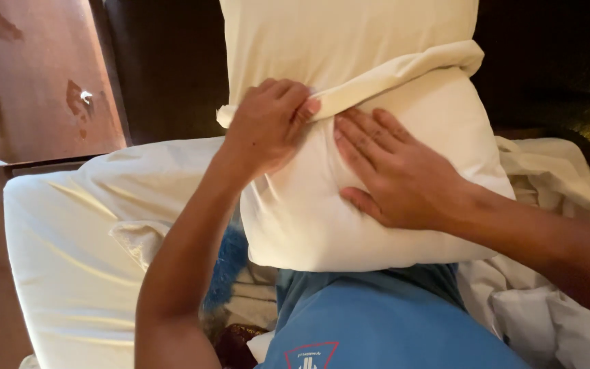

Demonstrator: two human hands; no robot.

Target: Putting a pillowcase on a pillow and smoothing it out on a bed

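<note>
Here your left hand (pixel 268 123) pinches the pillowcase hem (pixel 390 78), your right hand (pixel 397 171) lies flat and open on the pillow (pixel 322 212); mattress (pixel 69 239) beneath, crumpled sheet (pixel 548 307) beside.

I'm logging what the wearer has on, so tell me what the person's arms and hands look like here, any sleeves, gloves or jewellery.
Both hands, left hand and right hand, are bare: no gloves, rings or watch show. Both forearms are bare too, with no sleeve in view as far as the picture's edge. The only clothing visible is a blue shirt with a small red-edged emblem.
</note>
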